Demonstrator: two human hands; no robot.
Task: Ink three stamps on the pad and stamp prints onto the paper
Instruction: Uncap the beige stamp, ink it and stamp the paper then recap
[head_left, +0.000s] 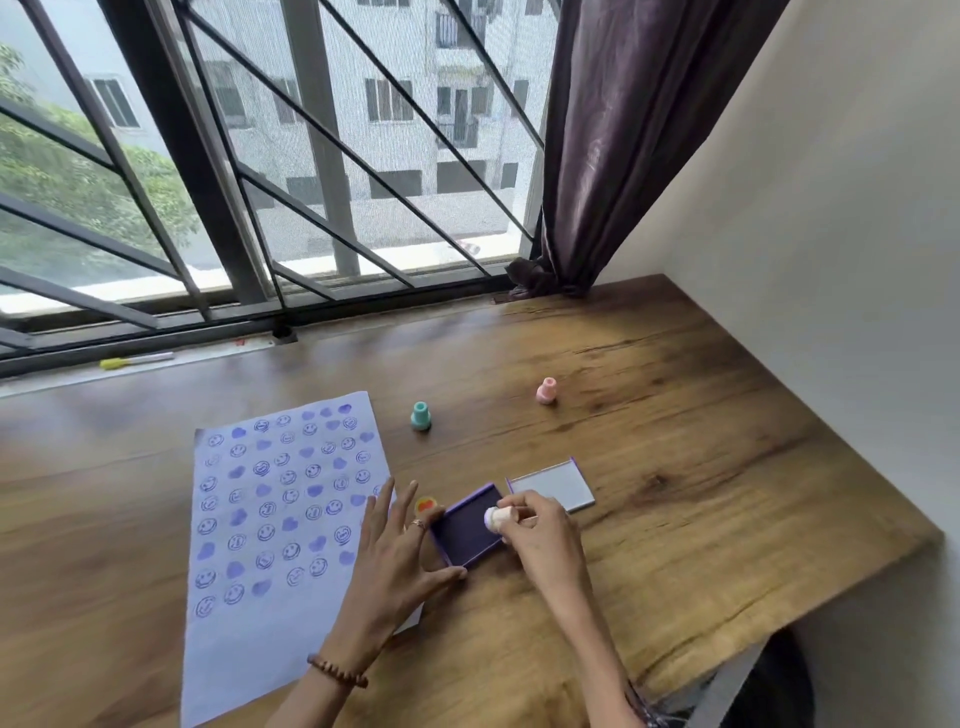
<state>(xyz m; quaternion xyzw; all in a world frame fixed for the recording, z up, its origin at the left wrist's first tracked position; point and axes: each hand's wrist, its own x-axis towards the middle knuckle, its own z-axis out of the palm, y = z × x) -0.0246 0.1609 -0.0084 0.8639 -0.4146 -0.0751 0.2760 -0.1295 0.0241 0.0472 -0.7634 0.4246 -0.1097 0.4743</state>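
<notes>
A purple ink pad (464, 535) lies open on the wooden table. My right hand (540, 535) holds a small cream stamp (497, 518) tilted just over the pad's right edge. My left hand (397, 551) rests flat with fingers spread, partly on the paper's right edge, its thumb against the pad's near corner. The white paper (270, 519) to the left carries several rows of purple smiley and heart prints. A teal stamp (421, 415) and a pink stamp (546, 391) stand upright farther back. An orange-yellow round object (427, 504) peeks out behind my left fingers.
The pad's lid (553, 487) lies open-side up just right of the pad. A yellow and white pen (136, 359) rests on the window sill at the back left. A dark curtain (597, 156) hangs at the back right, beside a wall. The table's edge (831, 597) runs along the right.
</notes>
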